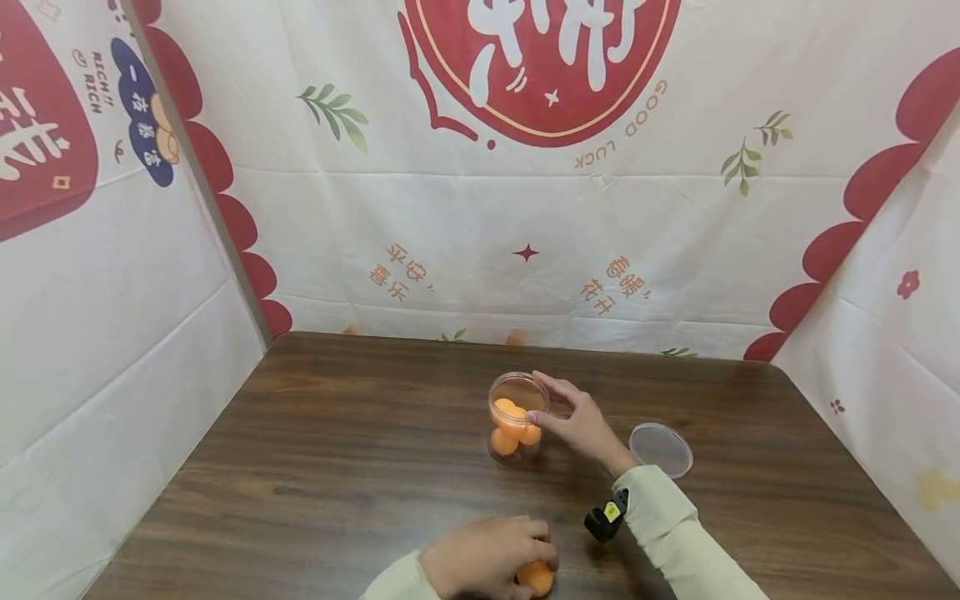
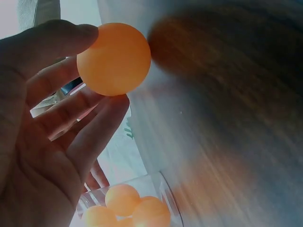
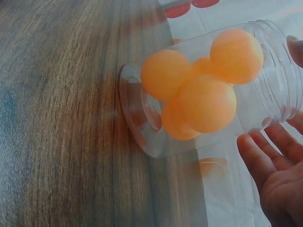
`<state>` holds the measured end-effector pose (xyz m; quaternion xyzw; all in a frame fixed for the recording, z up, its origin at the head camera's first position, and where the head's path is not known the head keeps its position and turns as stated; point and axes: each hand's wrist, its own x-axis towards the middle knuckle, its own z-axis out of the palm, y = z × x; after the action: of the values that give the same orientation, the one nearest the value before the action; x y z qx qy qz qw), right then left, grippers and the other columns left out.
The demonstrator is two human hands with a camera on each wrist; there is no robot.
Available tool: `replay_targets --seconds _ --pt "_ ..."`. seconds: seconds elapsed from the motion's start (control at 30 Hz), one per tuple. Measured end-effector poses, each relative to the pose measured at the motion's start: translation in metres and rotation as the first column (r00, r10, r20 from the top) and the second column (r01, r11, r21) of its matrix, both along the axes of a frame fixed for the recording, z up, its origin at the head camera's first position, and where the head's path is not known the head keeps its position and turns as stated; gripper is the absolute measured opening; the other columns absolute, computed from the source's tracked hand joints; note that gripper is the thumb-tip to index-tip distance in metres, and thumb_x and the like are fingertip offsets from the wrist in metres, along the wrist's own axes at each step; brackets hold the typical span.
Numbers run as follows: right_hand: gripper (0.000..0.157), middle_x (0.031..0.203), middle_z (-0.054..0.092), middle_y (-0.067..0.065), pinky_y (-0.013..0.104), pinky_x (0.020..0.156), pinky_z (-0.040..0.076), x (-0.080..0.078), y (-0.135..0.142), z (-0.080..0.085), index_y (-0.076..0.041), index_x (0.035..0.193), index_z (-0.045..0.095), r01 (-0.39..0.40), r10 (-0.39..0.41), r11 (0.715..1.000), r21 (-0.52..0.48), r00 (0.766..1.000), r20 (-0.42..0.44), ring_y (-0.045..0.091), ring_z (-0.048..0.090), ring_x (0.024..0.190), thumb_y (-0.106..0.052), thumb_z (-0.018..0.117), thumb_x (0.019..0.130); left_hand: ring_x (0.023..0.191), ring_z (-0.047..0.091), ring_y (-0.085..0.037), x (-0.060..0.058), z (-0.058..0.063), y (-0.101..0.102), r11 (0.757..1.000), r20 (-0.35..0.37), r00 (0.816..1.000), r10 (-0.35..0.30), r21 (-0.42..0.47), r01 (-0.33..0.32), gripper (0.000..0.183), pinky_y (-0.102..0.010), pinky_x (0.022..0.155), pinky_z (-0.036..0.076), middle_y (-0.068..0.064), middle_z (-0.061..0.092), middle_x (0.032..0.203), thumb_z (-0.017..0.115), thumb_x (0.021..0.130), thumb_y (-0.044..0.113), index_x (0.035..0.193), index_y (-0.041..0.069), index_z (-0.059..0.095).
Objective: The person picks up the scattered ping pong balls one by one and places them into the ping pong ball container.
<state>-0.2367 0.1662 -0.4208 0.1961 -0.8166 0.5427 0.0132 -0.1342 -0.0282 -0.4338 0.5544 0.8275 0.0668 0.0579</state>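
A clear plastic jar [image 1: 517,390] without its lid stands upright on the brown table, with several orange ping-pong balls [image 3: 208,103] inside. At its rim, my right hand [image 1: 581,421] grips the jar, thumb on the near side and fingers on the far side. Close to the table's front, my left hand [image 1: 491,554] pinches another orange ping-pong ball [image 2: 113,59] between thumb and fingertips, right at the tabletop. The jar also shows at the bottom of the left wrist view, beyond the left hand.
A round clear lid [image 1: 661,450] lies flat on the wooden table [image 1: 337,450], to the right of the jar and beside the right wrist. Printed white cloth [image 1: 465,217] hangs behind the table and along both sides.
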Motion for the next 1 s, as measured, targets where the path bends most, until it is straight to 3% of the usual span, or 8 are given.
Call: replay_targets --seconds 0.33,0.8,1.0 --pt "0.065 0.139 0.047 0.019 0.034 0.094 0.05 0.0 0.0 -0.001 -0.008 0.142 0.045 -0.004 0.004 1.0 -0.002 1.0 0.004 0.04 0.048 0.125 -0.018 0.073 0.084 0.085 0.048 0.006 0.001 -0.001 0.001 1.0 0.013 1.0 -0.002 -0.005 0.002 0.024 -0.005 0.069 0.037 0.012 0.058 0.106 0.07 0.087 0.031 0.11 0.026 0.064" --pt "0.066 0.142 0.045 0.02 0.042 0.096 0.048 0.0 0.001 -0.003 -0.004 0.143 0.042 -0.018 0.018 1.0 -0.016 1.0 0.0 0.043 0.043 0.129 -0.017 0.072 0.085 0.078 0.044 0.005 -0.006 0.012 0.002 0.998 -0.098 0.995 -0.027 0.048 0.032 0.028 -0.003 0.067 0.033 0.01 0.057 0.1 0.073 0.083 0.028 0.11 0.021 0.065" --pt "0.065 0.141 0.046 0.02 0.042 0.095 0.048 -0.001 0.0 -0.003 -0.007 0.142 0.044 -0.012 0.012 1.0 -0.017 1.0 -0.013 0.043 0.044 0.129 -0.017 0.073 0.084 0.082 0.046 0.003 -0.013 0.019 -0.001 0.997 -0.123 0.992 0.009 0.074 0.0 0.031 -0.005 0.072 0.036 0.009 0.057 0.101 0.074 0.082 0.026 0.111 0.02 0.065"
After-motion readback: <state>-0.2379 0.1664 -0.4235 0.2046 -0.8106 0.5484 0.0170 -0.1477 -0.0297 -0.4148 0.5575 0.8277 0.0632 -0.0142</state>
